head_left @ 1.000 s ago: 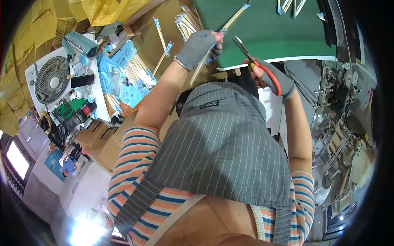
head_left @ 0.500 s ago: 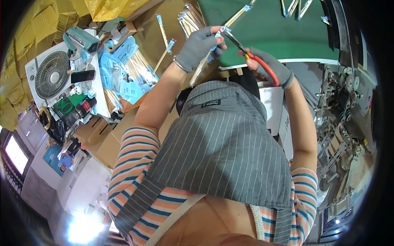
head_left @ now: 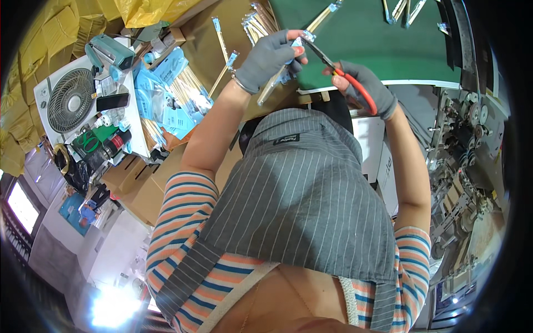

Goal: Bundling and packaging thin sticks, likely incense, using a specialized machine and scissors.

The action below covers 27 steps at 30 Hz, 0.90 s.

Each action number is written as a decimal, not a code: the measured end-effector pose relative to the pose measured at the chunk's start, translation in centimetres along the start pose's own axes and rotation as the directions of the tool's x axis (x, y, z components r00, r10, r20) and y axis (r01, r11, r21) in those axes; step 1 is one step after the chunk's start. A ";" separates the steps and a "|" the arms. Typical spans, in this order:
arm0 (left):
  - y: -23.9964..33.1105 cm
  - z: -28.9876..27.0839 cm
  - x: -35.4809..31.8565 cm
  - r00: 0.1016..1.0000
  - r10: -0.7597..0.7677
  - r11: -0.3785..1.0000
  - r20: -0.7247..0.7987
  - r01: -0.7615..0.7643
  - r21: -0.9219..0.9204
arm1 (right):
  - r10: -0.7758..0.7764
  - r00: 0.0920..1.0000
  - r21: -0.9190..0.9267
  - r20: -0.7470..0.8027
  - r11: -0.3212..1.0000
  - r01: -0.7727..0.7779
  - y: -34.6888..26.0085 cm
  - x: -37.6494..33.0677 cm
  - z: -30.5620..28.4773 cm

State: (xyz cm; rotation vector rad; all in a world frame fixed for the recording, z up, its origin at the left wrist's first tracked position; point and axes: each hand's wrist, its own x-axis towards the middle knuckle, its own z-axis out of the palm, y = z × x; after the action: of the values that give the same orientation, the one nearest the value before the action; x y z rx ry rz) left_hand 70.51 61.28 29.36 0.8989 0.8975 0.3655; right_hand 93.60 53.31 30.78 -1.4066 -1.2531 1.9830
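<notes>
In my gloved left hand [head_left: 272,61], fingers closed, is a slim clear-wrapped chopstick packet [head_left: 268,91], slanting down toward my apron. Its blue-printed end shows at my fingertips. My right hand [head_left: 361,89], also in a grey fingerless glove, grips red-handled pliers [head_left: 355,89]. Their slim dark jaws reach the wrapper beside my left thumb and index finger; whether they are closed on it I cannot tell. Beyond that point, another wrapped packet [head_left: 322,19] runs up and right in line with the held one. I cannot make out if the two are joined.
Loose packets [head_left: 258,25] lie on brown cardboard [head_left: 194,41], others on the green table [head_left: 383,55]. To the left are blue bags of sticks [head_left: 172,100], a fan [head_left: 71,101] and a phone [head_left: 112,102] on a white surface. Machinery [head_left: 466,144] stands at the right.
The lower end of the held packet and the packet beyond have shifted slightly upward. Both hands stay in nearly the same place, with the pliers' tips still at the wrapper.
</notes>
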 end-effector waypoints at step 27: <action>-3.7 0.3 19.5 0.660 0.747 0.032 -0.074 0.076 0.997 | 0.082 0.978 0.049 -0.192 0.996 -0.074 5.1 -7.3 -0.6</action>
State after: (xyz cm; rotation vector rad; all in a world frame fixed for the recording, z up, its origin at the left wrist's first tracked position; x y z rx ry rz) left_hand 82.11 70.93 16.41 2.5177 1.5746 0.5428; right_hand 98.03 45.51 30.34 -1.6066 -1.0802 1.8581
